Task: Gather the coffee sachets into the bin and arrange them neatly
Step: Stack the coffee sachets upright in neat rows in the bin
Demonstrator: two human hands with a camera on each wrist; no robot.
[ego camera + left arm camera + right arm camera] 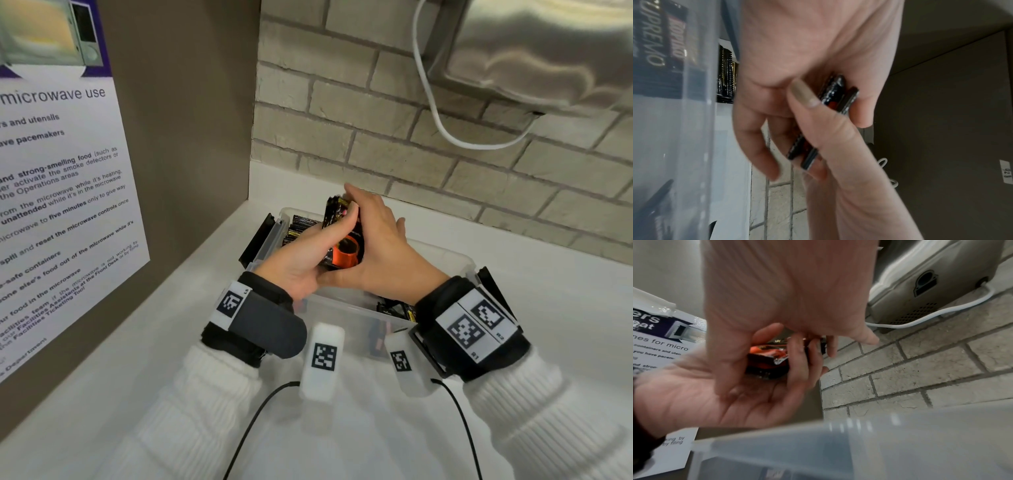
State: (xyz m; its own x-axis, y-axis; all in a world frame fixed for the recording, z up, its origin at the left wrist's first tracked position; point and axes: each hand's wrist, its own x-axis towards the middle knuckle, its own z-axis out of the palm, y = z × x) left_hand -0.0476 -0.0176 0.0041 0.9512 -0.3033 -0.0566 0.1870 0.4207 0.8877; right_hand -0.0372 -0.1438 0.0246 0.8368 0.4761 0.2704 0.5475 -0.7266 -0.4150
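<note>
Both hands hold one small stack of black coffee sachets [343, 245] with an orange cup printed on them, just above the clear plastic bin [448, 255]. My left hand [317, 248] grips the stack from the left, thumb up along its face. My right hand [375, 231] curls over it from the right and top. The stack's edges [835, 91] show between the fingers in the left wrist view, and its orange print [767, 359] in the right wrist view. More sachets [299, 226] stand in a row at the bin's far left end, and others [394, 308] lie at its near right.
The bin sits on a white counter [548, 308] in a corner. A brown panel with a microwave poster [58, 192] is on the left and a brick wall [376, 113] behind. A metal appliance [534, 44] with a white cord [442, 126] hangs at upper right.
</note>
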